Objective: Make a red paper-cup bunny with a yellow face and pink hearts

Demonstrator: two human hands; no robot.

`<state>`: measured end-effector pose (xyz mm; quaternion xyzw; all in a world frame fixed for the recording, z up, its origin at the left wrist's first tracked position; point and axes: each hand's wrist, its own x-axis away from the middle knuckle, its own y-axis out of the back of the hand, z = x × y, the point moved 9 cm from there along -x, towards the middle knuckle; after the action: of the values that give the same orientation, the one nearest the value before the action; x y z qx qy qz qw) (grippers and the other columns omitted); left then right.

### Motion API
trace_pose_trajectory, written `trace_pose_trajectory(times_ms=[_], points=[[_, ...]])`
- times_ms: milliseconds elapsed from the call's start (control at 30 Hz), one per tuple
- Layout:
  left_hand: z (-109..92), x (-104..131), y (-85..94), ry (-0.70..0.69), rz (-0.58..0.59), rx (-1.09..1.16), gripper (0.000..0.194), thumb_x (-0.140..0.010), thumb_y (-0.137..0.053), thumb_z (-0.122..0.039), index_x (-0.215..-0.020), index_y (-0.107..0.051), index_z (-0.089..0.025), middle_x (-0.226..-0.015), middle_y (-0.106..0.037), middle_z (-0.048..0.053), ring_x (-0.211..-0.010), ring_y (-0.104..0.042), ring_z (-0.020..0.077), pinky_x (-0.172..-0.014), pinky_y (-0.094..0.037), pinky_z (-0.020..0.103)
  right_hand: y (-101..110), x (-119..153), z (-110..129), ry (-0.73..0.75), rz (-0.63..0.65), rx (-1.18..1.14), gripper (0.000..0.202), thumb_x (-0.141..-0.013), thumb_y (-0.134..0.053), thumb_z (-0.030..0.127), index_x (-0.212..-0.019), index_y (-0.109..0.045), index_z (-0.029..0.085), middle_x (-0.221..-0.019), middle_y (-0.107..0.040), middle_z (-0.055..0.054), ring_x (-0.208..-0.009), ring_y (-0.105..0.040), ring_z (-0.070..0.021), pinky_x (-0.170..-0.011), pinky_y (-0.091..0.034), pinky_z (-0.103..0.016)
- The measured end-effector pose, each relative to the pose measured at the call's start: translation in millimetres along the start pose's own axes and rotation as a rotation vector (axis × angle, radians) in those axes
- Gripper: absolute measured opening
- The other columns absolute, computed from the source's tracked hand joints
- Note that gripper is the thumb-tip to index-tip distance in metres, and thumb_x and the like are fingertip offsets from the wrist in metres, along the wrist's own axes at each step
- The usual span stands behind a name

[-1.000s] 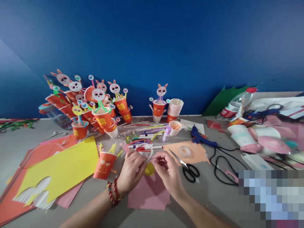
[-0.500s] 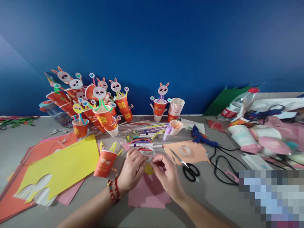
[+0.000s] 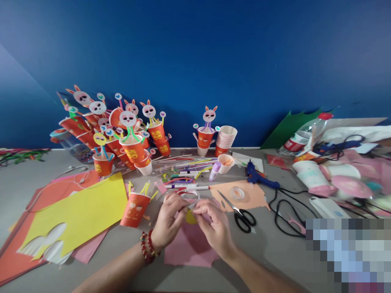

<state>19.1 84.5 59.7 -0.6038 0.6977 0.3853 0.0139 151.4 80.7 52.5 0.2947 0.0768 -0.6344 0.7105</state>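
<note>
My left hand [image 3: 172, 217] is closed in a pinch at the left side of a small round yellow paper piece [image 3: 191, 217]. On the opposite side, the thumb and forefinger of my right hand [image 3: 214, 228] pinch the same piece near its upper edge. My fingertips cover part of it. Below the hands lies a pink paper sheet [image 3: 189, 250]. A white tape ring [image 3: 195, 198] shows just behind my fingers. To the left stands a red paper cup [image 3: 135, 209] with yellow pipe cleaners.
Black-handled scissors [image 3: 244, 219] and a clear tape roll [image 3: 237, 193] lie to the right, near a blue glue gun [image 3: 259, 177]. A yellow sheet [image 3: 88, 215] covers the left side. Markers [image 3: 189, 187] lie behind the hands. Finished rabbit cups [image 3: 132, 150] stand along the wall.
Both hands have shifted slightly around the yellow piece. My right hand's fingers have drawn closer together on its upper edge, and more of its round shape shows.
</note>
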Motion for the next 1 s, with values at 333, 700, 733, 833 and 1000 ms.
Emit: trace_pose_trajectory(times_ms=[333, 700, 733, 833, 1000], points=[[48.8, 2.8, 44.3, 0.339, -0.240, 0.340, 0.021, -0.096, -0.050, -0.035, -0.098, -0.063, -0.019, -0.081, -0.061, 0.003, -0.074, -0.057, 0.0161, -0.066, -0.047, 0.026, 27.9, -6.0, -1.4, 0.015, -0.149, -0.115, 0.007, -0.091, -0.060, 0.020, -0.086, -0.063, 0.024, -0.087, -0.062, -0.004, -0.087, -0.061, -0.0204, -0.076, -0.050, -0.032], [4.1, 56.5, 34.5, 0.033, 0.248, -0.222, 0.016, -0.095, -0.050, -0.019, -0.105, -0.063, -0.023, -0.089, -0.066, 0.007, -0.084, -0.061, 0.0221, -0.078, -0.050, 0.034, 30.7, -8.7, -27.1, -0.185, -0.201, -0.316, 0.009, -0.091, -0.061, 0.031, -0.088, -0.061, 0.022, -0.097, -0.059, -0.005, -0.088, -0.059, -0.0192, -0.068, -0.050, -0.026], [7.8, 62.5, 33.8, 0.039, 0.283, -0.244, 0.016, -0.095, -0.049, -0.020, -0.104, -0.063, -0.023, -0.088, -0.066, 0.006, -0.083, -0.060, 0.0220, -0.077, -0.050, 0.034, 28.2, -8.5, -27.5, -0.202, -0.182, -0.328, 0.010, -0.091, -0.061, 0.032, -0.088, -0.061, 0.022, -0.097, -0.059, -0.005, -0.085, -0.059, -0.0182, -0.066, -0.050, -0.026], [19.8, 70.8, 35.7, 0.045, 0.316, -0.308, 0.019, -0.096, -0.046, -0.020, -0.106, -0.062, -0.023, -0.087, -0.065, 0.007, -0.082, -0.061, 0.0220, -0.076, -0.052, 0.033, 24.0, -7.9, -28.6, -0.238, -0.152, -0.346, 0.012, -0.091, -0.061, 0.033, -0.089, -0.061, 0.022, -0.097, -0.059, -0.005, -0.078, -0.059, -0.0165, -0.062, -0.048, -0.025], [41.2, 58.2, 49.7, -0.030, 0.213, -0.450, 0.018, -0.095, -0.047, -0.023, -0.106, -0.062, -0.022, -0.092, -0.068, 0.008, -0.086, -0.063, 0.0227, -0.080, -0.053, 0.035, 27.2, -9.6, -27.7, -0.225, -0.169, -0.340, 0.012, -0.090, -0.061, 0.033, -0.088, -0.061, 0.021, -0.097, -0.058, -0.005, -0.081, -0.059, -0.0172, -0.065, -0.049, -0.025]])
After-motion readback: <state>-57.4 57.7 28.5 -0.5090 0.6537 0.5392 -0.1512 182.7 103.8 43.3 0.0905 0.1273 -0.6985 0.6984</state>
